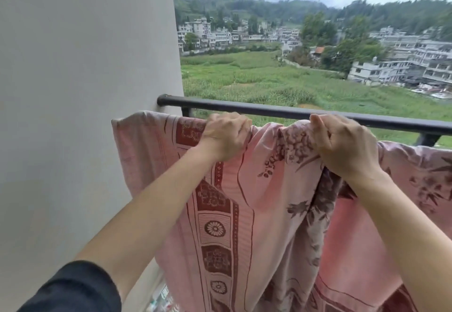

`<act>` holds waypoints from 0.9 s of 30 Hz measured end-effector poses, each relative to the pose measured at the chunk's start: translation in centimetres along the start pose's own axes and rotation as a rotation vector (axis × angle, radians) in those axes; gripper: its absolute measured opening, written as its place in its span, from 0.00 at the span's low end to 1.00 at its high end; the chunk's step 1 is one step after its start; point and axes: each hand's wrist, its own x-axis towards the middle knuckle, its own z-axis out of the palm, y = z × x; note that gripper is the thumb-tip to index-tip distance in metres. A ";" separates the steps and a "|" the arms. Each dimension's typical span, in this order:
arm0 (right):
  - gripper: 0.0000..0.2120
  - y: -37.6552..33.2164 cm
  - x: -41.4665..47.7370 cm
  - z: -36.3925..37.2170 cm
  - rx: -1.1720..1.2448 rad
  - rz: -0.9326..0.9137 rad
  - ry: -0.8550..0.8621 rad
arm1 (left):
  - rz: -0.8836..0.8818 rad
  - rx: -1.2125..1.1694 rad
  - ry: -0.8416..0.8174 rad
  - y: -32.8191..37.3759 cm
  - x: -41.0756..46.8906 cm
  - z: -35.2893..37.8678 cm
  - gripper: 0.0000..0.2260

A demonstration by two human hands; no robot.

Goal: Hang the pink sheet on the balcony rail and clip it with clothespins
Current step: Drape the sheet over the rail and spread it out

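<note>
Pink sheet [256, 189] near balcony rail [269, 111]

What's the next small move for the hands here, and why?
Probably lift the gripped edge up and over the rail. The left hand and right hand both grip the bunched top edge of the pink sheet, which hangs on the near side of the black rail and isn't draped over it. No clothespins are in view, so clipping likely comes later.

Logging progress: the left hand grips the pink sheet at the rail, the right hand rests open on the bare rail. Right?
No. The head view shows the right hand also gripping the sheet, bunched by the rail; the left hand grips it as you say.
</note>
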 end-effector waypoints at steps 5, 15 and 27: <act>0.30 5.3 -2.6 -2.3 -0.211 -0.052 -0.024 | -0.042 -0.099 0.073 3.9 0.9 1.8 0.17; 0.42 19.6 -5.6 -7.9 -0.339 0.597 0.060 | 0.009 0.030 0.194 6.2 0.4 3.5 0.18; 0.17 11.4 -5.6 -5.8 -0.085 0.184 0.159 | -0.106 -0.007 0.165 7.4 -0.2 4.3 0.24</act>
